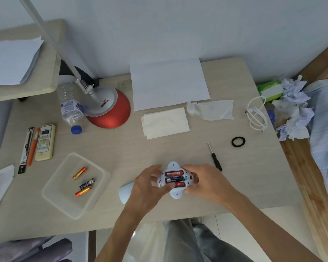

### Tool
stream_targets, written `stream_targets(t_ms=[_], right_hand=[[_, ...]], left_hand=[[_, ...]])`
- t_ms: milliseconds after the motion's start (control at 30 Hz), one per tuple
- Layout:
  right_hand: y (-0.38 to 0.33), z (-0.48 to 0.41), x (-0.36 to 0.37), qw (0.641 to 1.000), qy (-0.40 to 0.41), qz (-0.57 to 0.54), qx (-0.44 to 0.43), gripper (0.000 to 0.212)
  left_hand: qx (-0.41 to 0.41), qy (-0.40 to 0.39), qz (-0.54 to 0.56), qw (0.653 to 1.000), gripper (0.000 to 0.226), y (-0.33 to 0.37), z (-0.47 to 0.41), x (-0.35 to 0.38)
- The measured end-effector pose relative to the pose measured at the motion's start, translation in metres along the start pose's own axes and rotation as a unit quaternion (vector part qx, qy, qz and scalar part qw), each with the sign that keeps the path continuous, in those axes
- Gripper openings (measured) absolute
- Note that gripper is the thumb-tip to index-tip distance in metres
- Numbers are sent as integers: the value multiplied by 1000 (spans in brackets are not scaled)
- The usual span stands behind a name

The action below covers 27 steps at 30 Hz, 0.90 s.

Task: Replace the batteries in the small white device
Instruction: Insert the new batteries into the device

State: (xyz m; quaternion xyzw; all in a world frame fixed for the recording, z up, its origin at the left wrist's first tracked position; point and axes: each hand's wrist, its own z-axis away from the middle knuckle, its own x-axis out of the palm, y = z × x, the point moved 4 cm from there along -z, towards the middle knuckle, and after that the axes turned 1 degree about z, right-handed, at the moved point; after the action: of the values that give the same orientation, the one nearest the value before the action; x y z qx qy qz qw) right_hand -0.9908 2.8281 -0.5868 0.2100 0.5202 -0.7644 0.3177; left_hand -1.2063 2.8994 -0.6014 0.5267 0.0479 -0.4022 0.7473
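Right of the tray (64, 201), my left hand (150, 184) and right hand (201, 180) both gripped the white device (175, 179), left thumb pressing its nearest battery (180, 184); pressed crooked, that cell could spring out. The loose batteries (86, 183) in the tray risked getting mixed up with these.

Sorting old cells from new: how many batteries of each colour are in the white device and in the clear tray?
White device, red batteries: 2
White device, dark battery: 1
Clear tray, orange batteries: 2
Clear tray, dark tray battery: 1
Total: 6
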Motion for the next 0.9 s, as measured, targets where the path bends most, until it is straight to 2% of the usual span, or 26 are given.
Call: stream_targets(t_ms=[67,200,333,400,500,567,800,900], right_hand=[[1,0,0,1000,-3,-7,2,52],[2,0,1,1000,-4,-11,3,52],[1,1,-1,1000,-5,-15,1,52],[1,1,-1,1000,-6,-13,2,51],[2,0,-1,1000,-7,-13,2,47],[2,-1,-1,1000,-7,-11,0,44],[4,0,2,1000,-10,-1,-6,50],[1,0,0,1000,-3,3,-4,41]], left_hand=[[25,30,-21,999,77,-10,12,-21],[105,78,-213,968,86,-37,38,-57],[104,46,-248,962,96,-70,48,-64],[122,50,-263,956,89,-77,48,-64],[130,72,-262,954,67,-76,44,-62],[130,84,-253,955,60,-75,39,-62],[173,77,-148,971,66,-20,34,-57],[204,43,-87,974,66,22,36,-45]])
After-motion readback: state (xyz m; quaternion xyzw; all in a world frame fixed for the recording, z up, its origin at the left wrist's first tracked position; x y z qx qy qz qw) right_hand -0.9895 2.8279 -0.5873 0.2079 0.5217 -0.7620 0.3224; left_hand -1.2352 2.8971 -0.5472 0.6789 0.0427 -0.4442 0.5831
